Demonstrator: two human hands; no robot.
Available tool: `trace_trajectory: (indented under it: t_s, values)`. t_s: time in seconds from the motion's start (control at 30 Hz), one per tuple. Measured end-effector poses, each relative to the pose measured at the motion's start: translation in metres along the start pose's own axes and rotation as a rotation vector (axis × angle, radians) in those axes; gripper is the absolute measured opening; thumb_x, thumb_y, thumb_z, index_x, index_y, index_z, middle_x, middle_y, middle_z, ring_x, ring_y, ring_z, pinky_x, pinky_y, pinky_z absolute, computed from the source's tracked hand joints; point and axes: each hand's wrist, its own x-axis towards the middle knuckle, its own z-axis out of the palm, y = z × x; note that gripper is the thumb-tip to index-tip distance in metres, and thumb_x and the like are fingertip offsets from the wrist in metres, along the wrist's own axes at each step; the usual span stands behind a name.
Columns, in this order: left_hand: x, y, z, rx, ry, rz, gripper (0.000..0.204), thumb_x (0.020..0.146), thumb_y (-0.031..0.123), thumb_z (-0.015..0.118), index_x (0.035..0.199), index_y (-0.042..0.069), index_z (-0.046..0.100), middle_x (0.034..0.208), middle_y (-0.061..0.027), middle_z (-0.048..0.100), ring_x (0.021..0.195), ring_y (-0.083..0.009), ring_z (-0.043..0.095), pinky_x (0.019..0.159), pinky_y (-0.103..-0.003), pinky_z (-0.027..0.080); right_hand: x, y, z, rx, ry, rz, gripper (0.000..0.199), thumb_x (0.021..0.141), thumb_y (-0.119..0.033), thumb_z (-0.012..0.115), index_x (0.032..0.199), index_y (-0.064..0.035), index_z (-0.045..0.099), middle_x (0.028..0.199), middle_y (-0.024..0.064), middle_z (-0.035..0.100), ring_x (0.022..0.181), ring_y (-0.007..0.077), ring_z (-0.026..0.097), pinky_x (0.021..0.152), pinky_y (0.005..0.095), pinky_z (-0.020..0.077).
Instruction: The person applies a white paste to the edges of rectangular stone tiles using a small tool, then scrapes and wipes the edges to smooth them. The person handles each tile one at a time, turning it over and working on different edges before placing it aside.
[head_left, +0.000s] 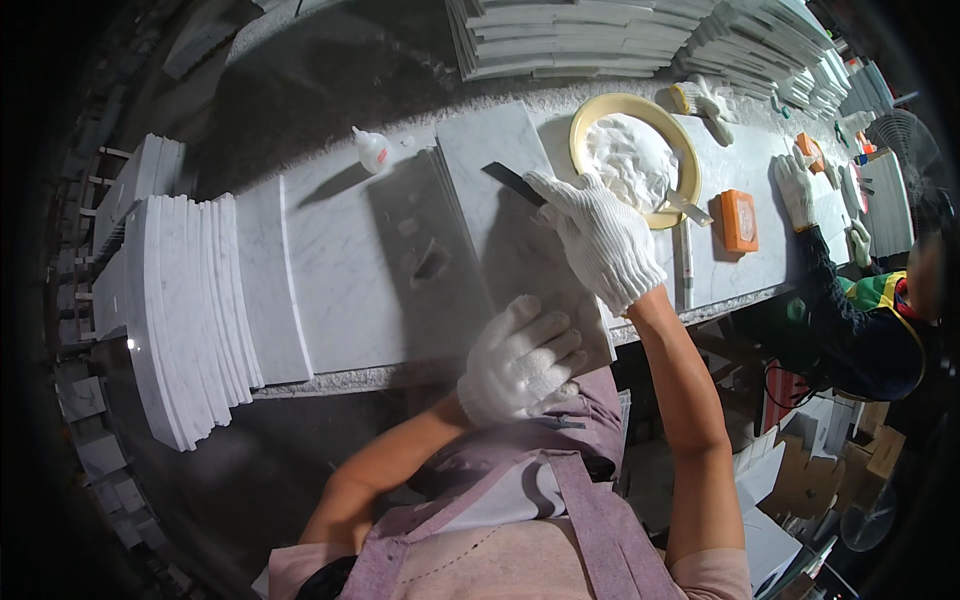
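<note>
My right hand (605, 235), in a white knitted glove, grips a dark, flat, narrow blade (514, 183) that sticks out to the left past the thumb. It is above a grey-veined marble slab (490, 150) lying on the bench. My left hand (520, 362), also gloved, is at the slab's near edge with its fingers apart and loosely bent. No tool shows in it; whether it touches the slab I cannot tell. Right of the slab stands a yellow basin (578, 125) holding white paste or powder (630, 160). A putty knife (690, 208) rests across its near rim.
A small white squeeze bottle (373, 152) stands at the back left. Stacked marble slabs (190, 310) line the left end; more stacks (570, 40) rise behind. An orange block (739, 220) and a spare glove (705, 105) lie to the right. A co-worker's gloved hand (796, 190) is beyond them.
</note>
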Motion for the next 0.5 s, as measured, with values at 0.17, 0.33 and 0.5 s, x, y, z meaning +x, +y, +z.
trace_trajectory:
  t_s: [0.17, 0.33, 0.5]
  values:
    - [0.017, 0.007, -0.019, 0.108, 0.083, 0.022, 0.034, 0.101, 0.033, 0.055, 0.11, 0.001, 0.065, 0.108, -0.0119, 0.068, 0.105, -0.0248, 0.065, 0.098, -0.039, 0.05, 0.002, 0.003, 0.005, -0.077, -0.03, -0.024, 0.039, 0.098, -0.015, 0.062, 0.137, -0.0205, 0.069, 0.09, 0.0162, 0.071, 0.084, 0.0363, 0.072, 0.073, 0.0457, 0.056]
    - [0.023, 0.009, -0.029, 0.2, -0.027, 0.075, 0.033, 0.097, 0.034, 0.061, 0.104, 0.004, 0.069, 0.106, -0.0096, 0.07, 0.106, -0.0236, 0.067, 0.105, -0.042, 0.046, 0.005, 0.009, 0.01, -0.024, 0.025, -0.073, 0.028, 0.099, -0.027, 0.062, 0.126, -0.0215, 0.07, 0.089, 0.0164, 0.069, 0.081, 0.0368, 0.07, 0.066, 0.0474, 0.0546]
    - [0.02, 0.006, -0.024, 0.159, -0.009, 0.021, 0.032, 0.093, 0.039, 0.062, 0.096, 0.009, 0.072, 0.106, -0.0062, 0.071, 0.106, -0.0225, 0.066, 0.106, -0.046, 0.045, 0.009, 0.011, 0.012, -0.048, 0.003, -0.107, 0.031, 0.098, -0.021, 0.061, 0.127, -0.0197, 0.072, 0.088, 0.0153, 0.069, 0.08, 0.0345, 0.07, 0.068, 0.0455, 0.0551]
